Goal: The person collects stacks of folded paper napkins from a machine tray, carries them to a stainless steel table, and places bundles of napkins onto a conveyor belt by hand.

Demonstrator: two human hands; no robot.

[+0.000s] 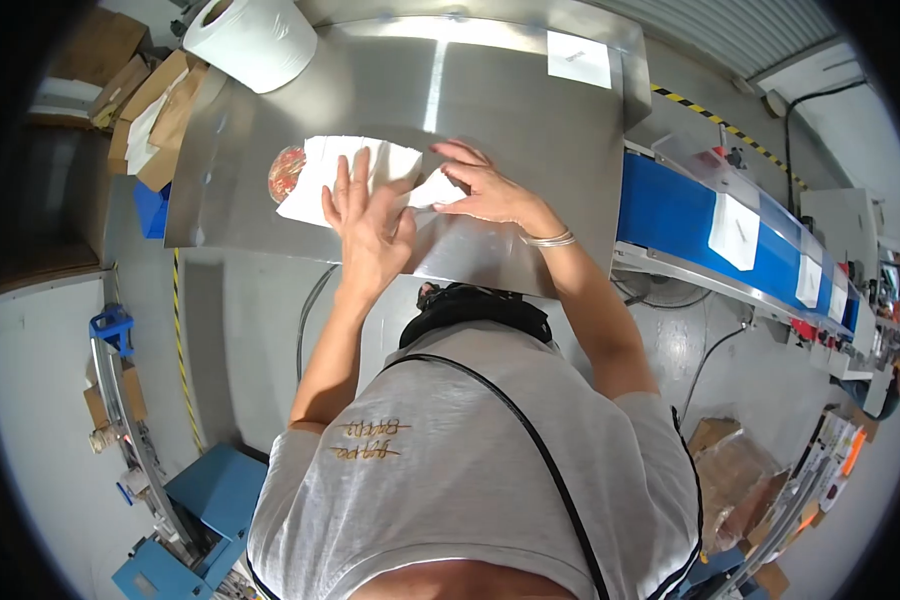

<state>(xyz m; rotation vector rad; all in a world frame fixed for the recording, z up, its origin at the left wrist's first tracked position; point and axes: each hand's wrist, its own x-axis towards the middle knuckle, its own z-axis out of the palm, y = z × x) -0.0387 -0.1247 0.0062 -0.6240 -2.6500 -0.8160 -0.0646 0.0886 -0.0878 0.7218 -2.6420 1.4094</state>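
Note:
A white sheet (315, 185), paper-like and partly folded, lies on the metal table (530, 120). My left hand (370, 215) rests on it with fingers stretched out and apart, pressing it down. At the sheet's right end, my right hand (490, 190) pinches a gathered, folded part between thumb and fingers. A bracelet circles the right wrist. Poking out from the sheet's left edge is a round, red patterned item (286, 175), seemingly in clear wrap; the sheet covers part of it. Whether anything else lies under the sheet is hidden.
A large white roll (255, 45) stands at the table's back left. A white paper (578, 60) lies at the back right. Beside the table's right edge runs a blue conveyor belt (660, 200) with white pieces on it. Open cardboard boxes (155, 125) are at the left.

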